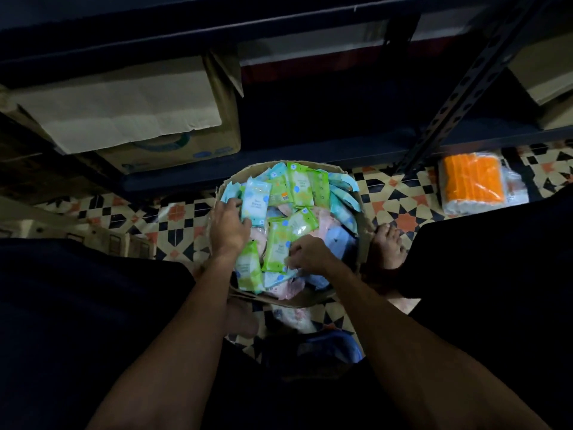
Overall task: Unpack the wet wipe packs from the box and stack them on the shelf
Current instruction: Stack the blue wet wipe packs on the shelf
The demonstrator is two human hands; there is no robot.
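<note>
The box [297, 298] full of wet wipe packs [302, 187] sits on the tiled floor [400, 200] in the middle. The left hand [229, 226] is at 9 o'clock in the box, its grip curled round a pale blue pack [255, 201]. The right hand [308, 254] is at 5 o'clock, its grip pinching a green pack [279, 243]. The dark shelf [310, 152] is at 12 o'clock.

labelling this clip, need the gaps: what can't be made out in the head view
Head view:
Print on the packs: too small, blurred.
Lower layers in the box: covered by top packs.
Grip of left hand and right hand: fingertips tucked among packs.
Inside the shelf: too dark.
</note>
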